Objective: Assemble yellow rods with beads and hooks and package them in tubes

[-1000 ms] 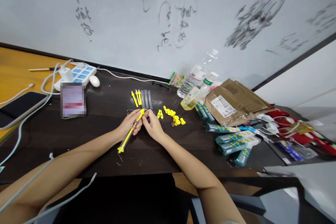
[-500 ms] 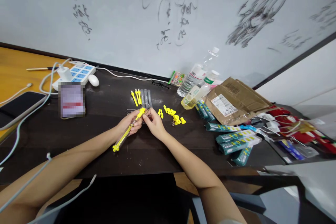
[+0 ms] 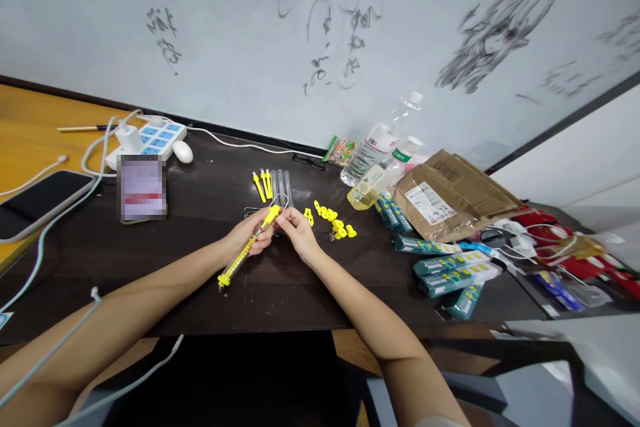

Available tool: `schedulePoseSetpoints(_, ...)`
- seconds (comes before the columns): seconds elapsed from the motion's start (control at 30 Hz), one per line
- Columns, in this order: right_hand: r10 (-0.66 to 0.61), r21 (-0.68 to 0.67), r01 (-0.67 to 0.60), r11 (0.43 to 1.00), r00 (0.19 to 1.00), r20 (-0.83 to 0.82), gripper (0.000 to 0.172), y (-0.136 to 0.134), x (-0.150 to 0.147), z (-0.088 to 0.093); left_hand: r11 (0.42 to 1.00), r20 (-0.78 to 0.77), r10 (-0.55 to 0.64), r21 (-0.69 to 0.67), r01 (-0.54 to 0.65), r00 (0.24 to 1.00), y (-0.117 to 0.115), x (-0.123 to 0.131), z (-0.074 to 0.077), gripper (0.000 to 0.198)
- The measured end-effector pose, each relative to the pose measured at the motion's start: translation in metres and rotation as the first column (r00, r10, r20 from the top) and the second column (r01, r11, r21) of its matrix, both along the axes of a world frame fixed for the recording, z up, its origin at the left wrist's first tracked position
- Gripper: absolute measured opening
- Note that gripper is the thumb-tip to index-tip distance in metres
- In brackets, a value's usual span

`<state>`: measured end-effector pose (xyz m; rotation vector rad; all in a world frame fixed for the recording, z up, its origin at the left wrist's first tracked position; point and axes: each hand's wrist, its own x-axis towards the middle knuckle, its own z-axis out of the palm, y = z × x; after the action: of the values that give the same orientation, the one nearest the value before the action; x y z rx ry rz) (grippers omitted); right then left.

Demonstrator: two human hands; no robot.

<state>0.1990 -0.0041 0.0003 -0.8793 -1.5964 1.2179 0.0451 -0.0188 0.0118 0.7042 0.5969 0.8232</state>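
Observation:
My left hand is closed around a slim clear tube with yellow end pieces and a yellow, ribbed-looking core, held slantwise above the dark table. At the tube's upper end, the fingertips of my right hand pinch a thin wire loop; its lower part is hidden by the fingers. Just beyond my hands lie clear empty tubes and several yellow rods. Small yellow end pieces are scattered to the right of my right hand. Thin metal wire pieces show behind my left hand.
Green boxes, a brown parcel and plastic bottles occupy the right side. At left are a power strip, a white mouse, a blurred rectangular item and a phone. A whiteboard rises behind.
The whole view has shifted slightly, so things sit a little further right. Both hands keep their grip; the wire loop shows a bit more clearly above the right fingertips.

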Motion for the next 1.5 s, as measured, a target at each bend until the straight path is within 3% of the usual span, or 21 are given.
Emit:
schedulePoseSetpoints(0.23, 0.046, -0.03, -0.049, 0.998, 0.995, -0.084, 0.034, 0.001, -0.001, -0.001, 0.992, 0.11, -0.086, -0.079, 0.095, 0.99, 0.002, -0.004, -0.002, 0.026)
schedulePoseSetpoints(0.53, -0.001, -0.011, 0.0, 1.0, 0.998, -0.056, 0.032, 0.001, 0.002, -0.001, 0.999, 0.036, -0.019, 0.049, 0.017, 0.999, 0.001, 0.001, -0.002, 0.033)
schedulePoseSetpoints(0.8, 0.05, 0.043, -0.049, 0.998, 0.999, -0.018, 0.031, 0.001, 0.002, 0.004, 0.989, 0.11, -0.146, -0.023, 0.149, 0.983, 0.002, -0.007, -0.003, 0.03)
schedulePoseSetpoints(0.93, 0.039, 0.033, -0.038, 0.999, 0.999, -0.025, 0.033, 0.003, 0.003, 0.001, 0.991, -0.001, -0.083, 0.105, 0.082, 0.997, -0.002, -0.003, 0.002, 0.037)
schedulePoseSetpoints(1.1, 0.074, -0.093, -0.088, 0.992, 0.987, -0.142, 0.025, 0.01, 0.006, -0.004, 0.922, -0.245, 0.186, 0.379, -0.082, 0.952, -0.01, 0.004, 0.006, 0.038)
schedulePoseSetpoints(1.2, 0.036, -0.164, -0.077, 0.984, 0.97, -0.239, 0.022, 0.01, 0.007, -0.004, 0.882, -0.352, 0.242, 0.468, -0.054, 0.904, -0.013, 0.005, 0.003, 0.038)
schedulePoseSetpoints(1.3, -0.004, -0.147, -0.028, 0.989, 0.978, -0.21, 0.026, 0.009, 0.008, -0.003, 0.833, -0.412, 0.268, 0.553, 0.006, 0.871, -0.014, 0.005, -0.001, 0.042)
schedulePoseSetpoints(1.5, 0.0, -0.089, -0.014, 0.996, 0.988, -0.156, 0.034, 0.007, 0.008, -0.002, 0.805, -0.415, 0.217, 0.589, 0.079, 0.884, -0.014, 0.003, -0.006, 0.056)
